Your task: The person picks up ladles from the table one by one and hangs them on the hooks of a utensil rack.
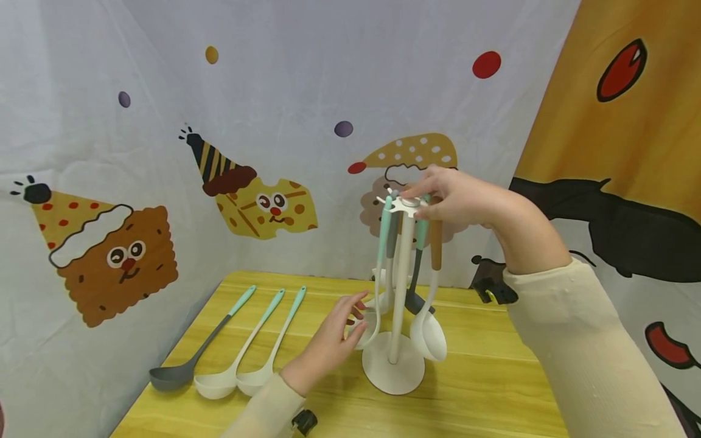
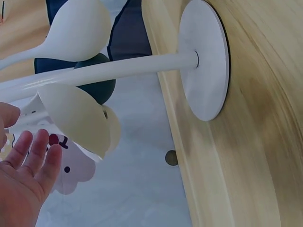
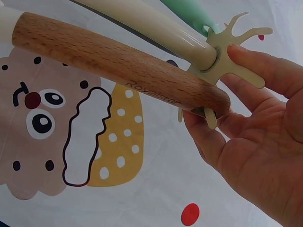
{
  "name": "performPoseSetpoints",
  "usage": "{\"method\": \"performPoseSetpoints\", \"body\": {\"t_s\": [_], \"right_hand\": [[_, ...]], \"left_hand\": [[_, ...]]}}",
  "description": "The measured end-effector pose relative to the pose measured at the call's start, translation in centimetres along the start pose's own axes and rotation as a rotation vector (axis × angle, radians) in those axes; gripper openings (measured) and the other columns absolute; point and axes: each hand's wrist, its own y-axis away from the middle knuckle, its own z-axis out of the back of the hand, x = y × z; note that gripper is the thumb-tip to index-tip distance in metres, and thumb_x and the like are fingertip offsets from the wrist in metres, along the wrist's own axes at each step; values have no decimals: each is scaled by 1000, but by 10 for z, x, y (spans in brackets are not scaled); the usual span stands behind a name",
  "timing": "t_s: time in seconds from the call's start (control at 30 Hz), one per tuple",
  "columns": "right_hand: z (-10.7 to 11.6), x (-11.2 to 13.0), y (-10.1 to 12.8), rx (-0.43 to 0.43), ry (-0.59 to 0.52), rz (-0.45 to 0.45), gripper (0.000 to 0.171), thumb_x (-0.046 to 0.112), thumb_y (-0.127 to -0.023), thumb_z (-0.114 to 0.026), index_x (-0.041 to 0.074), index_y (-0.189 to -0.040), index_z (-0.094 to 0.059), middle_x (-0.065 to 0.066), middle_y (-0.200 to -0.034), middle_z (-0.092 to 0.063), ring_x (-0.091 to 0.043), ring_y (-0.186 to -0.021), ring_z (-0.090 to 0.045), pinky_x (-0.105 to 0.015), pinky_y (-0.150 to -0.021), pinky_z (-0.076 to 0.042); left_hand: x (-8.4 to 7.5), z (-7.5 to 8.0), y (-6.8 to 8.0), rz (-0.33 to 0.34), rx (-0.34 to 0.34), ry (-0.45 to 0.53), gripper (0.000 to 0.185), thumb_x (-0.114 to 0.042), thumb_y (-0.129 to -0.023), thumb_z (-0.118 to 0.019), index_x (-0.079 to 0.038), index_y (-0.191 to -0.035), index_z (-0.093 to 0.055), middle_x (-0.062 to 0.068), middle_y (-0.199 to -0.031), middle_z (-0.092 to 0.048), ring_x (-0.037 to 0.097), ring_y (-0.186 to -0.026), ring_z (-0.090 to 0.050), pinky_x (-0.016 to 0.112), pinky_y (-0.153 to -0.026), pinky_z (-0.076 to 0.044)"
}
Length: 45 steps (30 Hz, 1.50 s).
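Note:
A white utensil rack (image 1: 402,280) stands upright on its round base (image 1: 393,380), with several ladles and other utensils hanging around its pole. My right hand (image 1: 462,196) grips the rack's hooked top from above; in the right wrist view the thumb lies against the hook plate (image 3: 229,64). Beside those fingers hangs a utensil with a wooden handle (image 3: 118,61), its white bowl (image 1: 428,334) low on the right. My left hand (image 1: 331,331), fingers loosely spread, is beside the white bowl of a hanging mint-handled ladle (image 1: 385,234). That bowl (image 2: 75,118) is just past the fingertips in the left wrist view.
Three mint-handled ladles lie side by side at the left of the wooden table (image 1: 471,377): a grey one (image 1: 174,376) and two white ones, one nearer the left (image 1: 216,384) and one nearer the hand (image 1: 254,380). A cartoon-printed cloth (image 1: 306,79) hangs behind.

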Motion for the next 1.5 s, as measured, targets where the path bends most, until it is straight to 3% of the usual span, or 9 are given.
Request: {"method": "performPoseSetpoints", "body": {"t_s": [0.43,0.73,1.2,1.5], "right_hand": [[1,1,0,7,11,0,44,13,-103,-65,10,-147,-62,-16,-143,-48,-37,-122,-47,-51,-91,-52],[1,2,0,18,7,14,45,13,-103,-65,9,-148,-60,-17,-148,-46,-38,-125,-46,-53,-95,-51],[2,3,1,8,57,1,44,11,-103,-65,9,-147,-61,-17,-135,-49,-34,-108,-52,-43,-82,-52],[1,5,0,8,94,29,44,8,-103,-65,5,-146,-61,-19,-133,-51,-35,-108,-61,-45,-86,-55]], "left_hand": [[12,9,7,87,-23,-11,54,-9,-105,-63,-9,-156,-44,9,-137,-56,25,-123,-60,48,-102,-55],[35,22,20,185,-72,-118,57,-11,-103,-66,-8,-156,-44,12,-143,-55,29,-128,-58,52,-103,-54],[60,45,42,328,-15,-190,55,-4,-101,-67,2,-152,-46,24,-144,-53,43,-133,-54,59,-109,-49],[70,57,61,408,38,-234,53,-8,-101,-68,2,-149,-50,24,-142,-55,44,-132,-56,59,-108,-50]]}}
